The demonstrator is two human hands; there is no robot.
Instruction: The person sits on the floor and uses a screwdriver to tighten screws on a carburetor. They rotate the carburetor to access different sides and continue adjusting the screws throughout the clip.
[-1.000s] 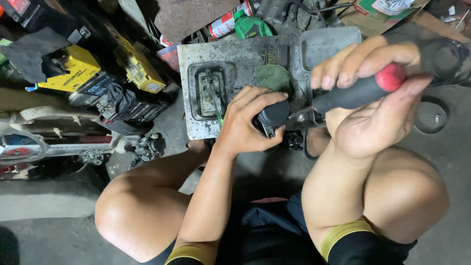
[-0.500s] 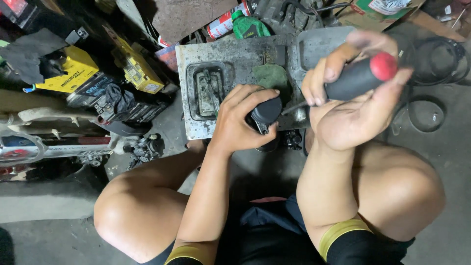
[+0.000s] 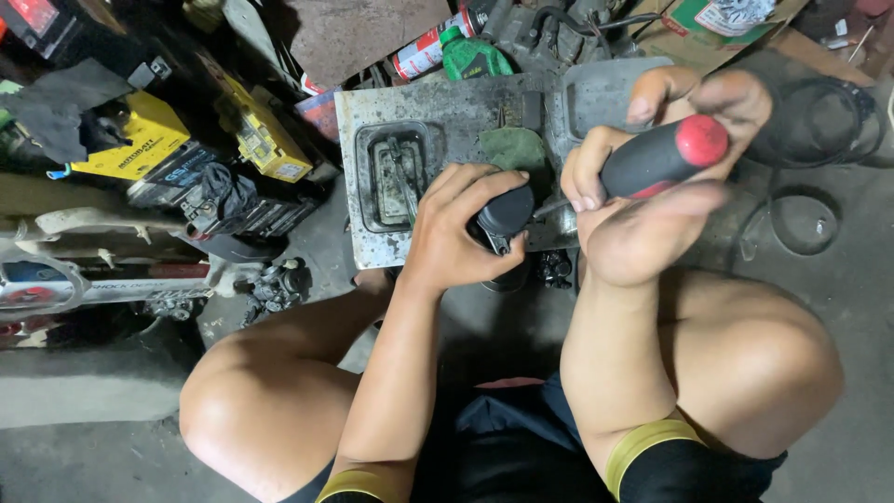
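Black shorts with yellow hems and two bare knees fill the near edge; person squatting on a grimy concrete floor (image 3: 838, 307). Left hand (image 3: 456, 233) just beyond the knees, fingers curled tight around a small black part (image 3: 506, 216), thumb side hidden, so the grip underneath cannot be told. Part is dark, rounded, grubby, held over the near edge of a metal tray (image 3: 447, 116). Right hand (image 3: 643, 200) at the right, fingers wrapped and pressed together round the black, red-capped handle of a screwdriver (image 3: 661, 158); its thin shaft runs left and its tip meets the part. Step in hand, by my reading: working a screw on the held part, either loosening or tightening, direction not evident. Next move likely calls for the tip seated square, the left hand bracing firmly, steady twist from the wrist. Tray further out: stained grey, a recessed well on its left with dirty metal bits, a green rag (image 3: 517, 149) lying mid-tray. Far left, yellow and black boxes (image 3: 149, 140); far centre, a red and white spray can (image 3: 424, 51). Right, black rubber rings (image 3: 801, 224) on the floor.
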